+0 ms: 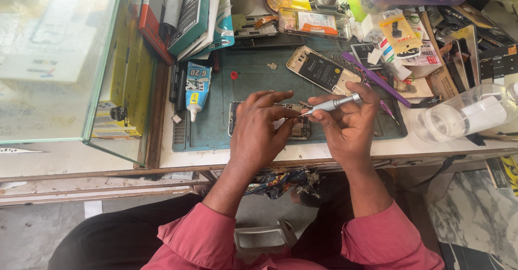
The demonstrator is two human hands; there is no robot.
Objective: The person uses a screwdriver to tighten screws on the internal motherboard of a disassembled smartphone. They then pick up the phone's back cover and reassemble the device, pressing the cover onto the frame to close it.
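Note:
My left hand (260, 127) presses down on an opened phone body (298, 130) that lies on a green work mat (253, 76); most of the phone is hidden under the hand. My right hand (345, 124) grips a slim silver screwdriver (334, 104), its tip pointing left and down onto the phone between my two hands. A second opened phone with a dark battery (322, 70) rests on the mat just behind my hands.
A glass display case (59, 59) fills the left. A glue tube (196, 89) and dark pens lie at the mat's left edge. Purple plastic tools (377, 81), a clear plastic jar (464, 113), packets and small boxes crowd the back and right.

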